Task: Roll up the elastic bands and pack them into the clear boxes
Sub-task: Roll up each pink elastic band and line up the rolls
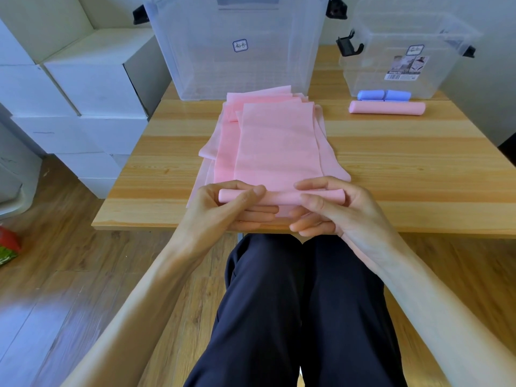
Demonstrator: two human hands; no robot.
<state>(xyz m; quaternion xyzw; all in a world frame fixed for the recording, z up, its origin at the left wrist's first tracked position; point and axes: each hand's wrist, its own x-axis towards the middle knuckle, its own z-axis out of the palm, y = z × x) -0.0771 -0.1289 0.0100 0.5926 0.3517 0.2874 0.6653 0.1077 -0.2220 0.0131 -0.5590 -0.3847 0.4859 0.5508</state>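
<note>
A stack of flat pink elastic bands (275, 138) lies along the middle of the wooden table (418, 169). The near end of the top band is curled into a thin pink roll (282, 197) at the table's front edge. My left hand (231, 205) pinches the roll's left end between thumb and fingers. My right hand (332, 208) pinches its right end the same way. A finished pink roll (387, 108) lies at the back right, with two blue rolls (384, 95) just behind it. A large clear box (237, 48) stands at the back centre and a smaller clear box (402, 57) at the back right.
White cartons (75, 93) are stacked left of the table. Black latches stick out from both boxes. My dark trousered legs (293, 303) sit under the front edge. A red and green packet (8, 247) lies on the wood floor at the far left.
</note>
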